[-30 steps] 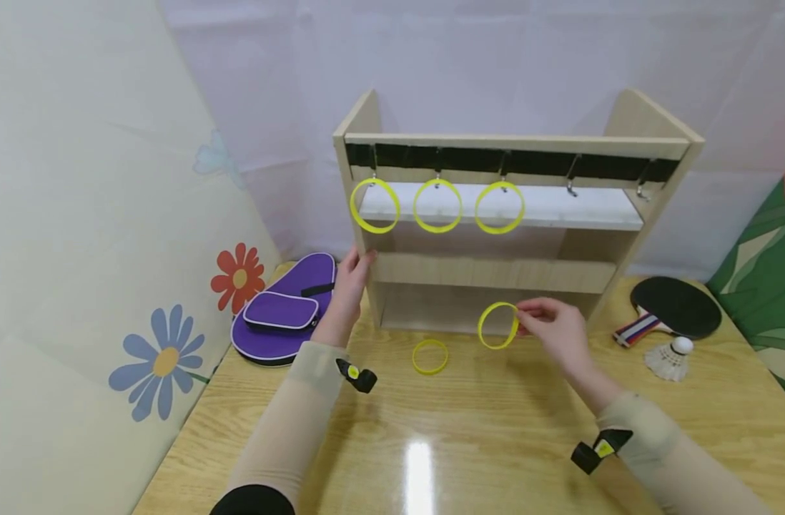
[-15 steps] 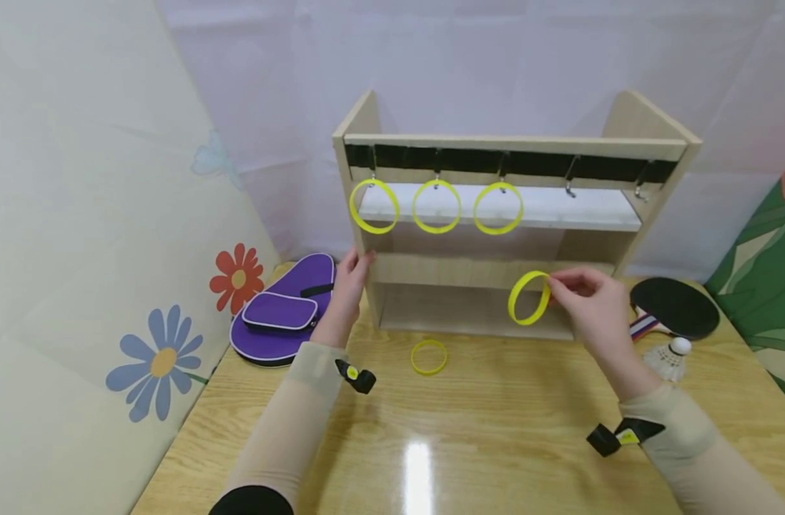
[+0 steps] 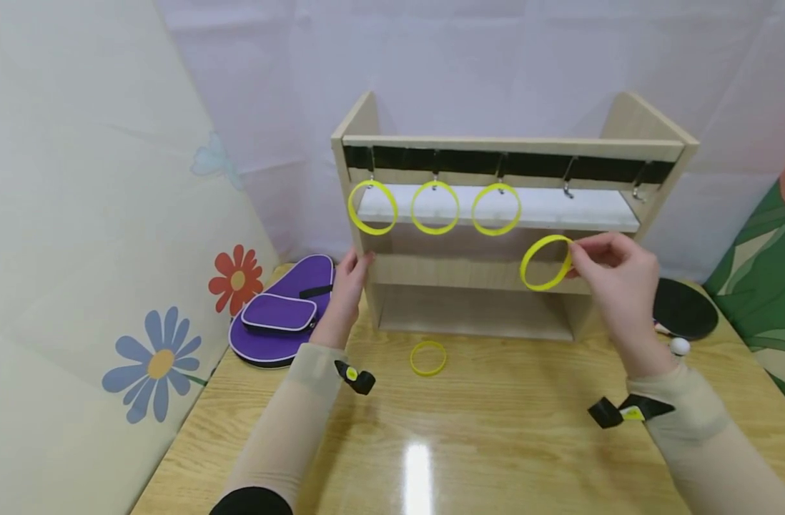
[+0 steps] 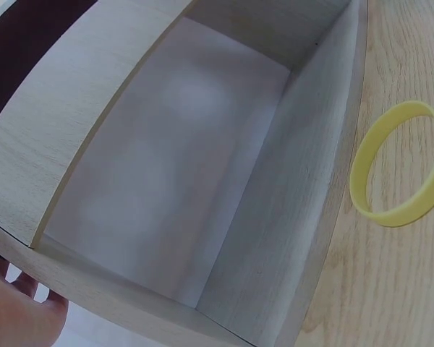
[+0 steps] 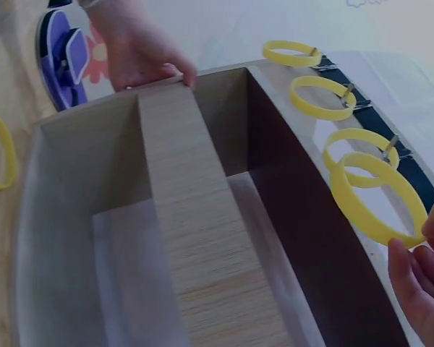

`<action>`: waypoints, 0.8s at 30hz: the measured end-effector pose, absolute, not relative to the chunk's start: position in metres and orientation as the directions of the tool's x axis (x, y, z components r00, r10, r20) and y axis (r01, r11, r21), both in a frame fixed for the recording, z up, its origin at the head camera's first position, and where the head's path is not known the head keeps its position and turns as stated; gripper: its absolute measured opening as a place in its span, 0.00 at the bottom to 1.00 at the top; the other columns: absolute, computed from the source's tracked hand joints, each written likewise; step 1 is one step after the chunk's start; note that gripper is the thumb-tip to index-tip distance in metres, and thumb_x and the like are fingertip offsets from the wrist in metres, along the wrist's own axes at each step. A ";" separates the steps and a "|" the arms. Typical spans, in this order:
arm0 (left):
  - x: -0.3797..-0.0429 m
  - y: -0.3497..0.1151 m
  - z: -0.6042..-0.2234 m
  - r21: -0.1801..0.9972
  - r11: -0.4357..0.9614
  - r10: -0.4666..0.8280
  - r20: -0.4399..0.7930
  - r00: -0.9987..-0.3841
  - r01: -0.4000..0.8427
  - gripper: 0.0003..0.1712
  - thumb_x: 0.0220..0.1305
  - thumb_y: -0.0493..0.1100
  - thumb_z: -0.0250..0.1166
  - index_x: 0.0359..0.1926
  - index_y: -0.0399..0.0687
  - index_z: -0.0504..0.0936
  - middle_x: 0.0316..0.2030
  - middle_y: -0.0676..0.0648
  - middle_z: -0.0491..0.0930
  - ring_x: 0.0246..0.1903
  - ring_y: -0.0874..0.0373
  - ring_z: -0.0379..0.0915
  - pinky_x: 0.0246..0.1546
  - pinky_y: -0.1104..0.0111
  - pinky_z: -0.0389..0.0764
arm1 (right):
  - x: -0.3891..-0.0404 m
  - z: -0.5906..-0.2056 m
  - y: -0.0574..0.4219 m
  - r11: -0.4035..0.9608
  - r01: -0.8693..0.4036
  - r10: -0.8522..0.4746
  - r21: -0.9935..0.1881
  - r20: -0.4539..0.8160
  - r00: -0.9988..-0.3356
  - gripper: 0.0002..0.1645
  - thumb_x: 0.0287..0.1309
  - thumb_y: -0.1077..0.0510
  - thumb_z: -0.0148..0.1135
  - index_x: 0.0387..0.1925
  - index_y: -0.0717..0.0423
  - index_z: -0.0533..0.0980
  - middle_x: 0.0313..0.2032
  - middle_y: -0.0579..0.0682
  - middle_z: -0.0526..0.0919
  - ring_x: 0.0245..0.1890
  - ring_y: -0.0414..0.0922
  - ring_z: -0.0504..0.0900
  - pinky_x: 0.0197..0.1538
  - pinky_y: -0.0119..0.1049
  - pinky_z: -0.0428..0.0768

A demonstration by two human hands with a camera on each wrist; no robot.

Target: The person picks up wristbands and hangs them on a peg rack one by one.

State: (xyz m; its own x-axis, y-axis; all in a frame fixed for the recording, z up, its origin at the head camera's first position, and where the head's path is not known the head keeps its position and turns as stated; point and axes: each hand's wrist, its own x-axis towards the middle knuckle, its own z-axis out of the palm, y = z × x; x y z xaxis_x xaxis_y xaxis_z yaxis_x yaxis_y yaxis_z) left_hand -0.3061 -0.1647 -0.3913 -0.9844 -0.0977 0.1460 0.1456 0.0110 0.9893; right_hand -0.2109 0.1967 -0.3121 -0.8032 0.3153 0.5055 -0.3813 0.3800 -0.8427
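Observation:
A yellow wristband [image 3: 543,287] is pinched between the thumb and fingers of my right hand [image 3: 624,293], in front of the wooden shelf's right half and below the bare hooks. My left hand [image 3: 347,290] grips the left side panel of the wooden shelf [image 3: 425,270], its thumb at the front edge. Along the black strip [image 3: 470,159], three yellow wristbands, a left one [image 3: 374,232], a middle one [image 3: 435,232] and a right one [image 3: 497,233], hang from metal hooks. Two hooks, one [image 3: 568,192] and another [image 3: 637,194] to its right, are bare. Another yellow wristband [image 4: 398,218] lies on the table.
A purple paddle case [image 3: 279,315] lies left of the shelf. At the right are a black table tennis paddle [image 3: 685,311] and a shuttlecock [image 3: 679,347], both partly hidden by my right arm. The wooden table [image 3: 495,422] extends in front, with a flowered wall covering at the left.
My right hand has moved up and to the right with its wristband, from near the table to the height of the middle board. The left hand stays on the side panel.

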 end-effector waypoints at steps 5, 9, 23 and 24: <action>-0.306 -0.165 -0.392 0.989 0.011 -0.106 0.145 -0.984 0.145 0.27 0.71 0.43 0.52 0.68 0.42 0.70 0.58 0.35 0.74 0.47 0.58 0.70 0.57 0.63 0.69 | -0.213 -0.299 0.197 0.343 -0.421 0.356 -0.840 0.531 -0.769 0.10 0.57 0.62 0.67 0.37 0.69 0.81 0.26 0.38 0.83 0.21 0.35 0.82 0.29 0.26 0.82; -0.307 -0.165 -0.393 0.990 0.009 -0.116 0.144 -0.983 0.144 0.26 0.71 0.43 0.52 0.67 0.41 0.70 0.56 0.35 0.75 0.44 0.61 0.71 0.55 0.64 0.69 | -0.215 -0.289 0.197 0.337 -0.424 0.400 -0.840 0.536 -0.744 0.06 0.57 0.63 0.67 0.35 0.63 0.81 0.27 0.40 0.83 0.21 0.36 0.81 0.28 0.26 0.82; -0.306 -0.166 -0.392 0.990 0.017 -0.102 0.138 -0.985 0.137 0.26 0.71 0.44 0.52 0.67 0.42 0.70 0.58 0.36 0.75 0.46 0.58 0.71 0.56 0.63 0.69 | -0.231 -0.281 0.196 0.354 -0.422 0.578 -0.835 0.550 -0.603 0.08 0.55 0.58 0.69 0.24 0.45 0.79 0.22 0.36 0.80 0.18 0.32 0.76 0.23 0.21 0.76; -0.306 -0.167 -0.393 0.990 0.020 -0.098 0.138 -0.986 0.137 0.26 0.71 0.44 0.52 0.67 0.43 0.70 0.58 0.36 0.75 0.47 0.57 0.71 0.56 0.63 0.69 | -0.232 -0.281 0.195 0.346 -0.419 0.593 -0.839 0.542 -0.596 0.08 0.55 0.58 0.69 0.24 0.45 0.79 0.21 0.36 0.80 0.17 0.31 0.76 0.23 0.21 0.76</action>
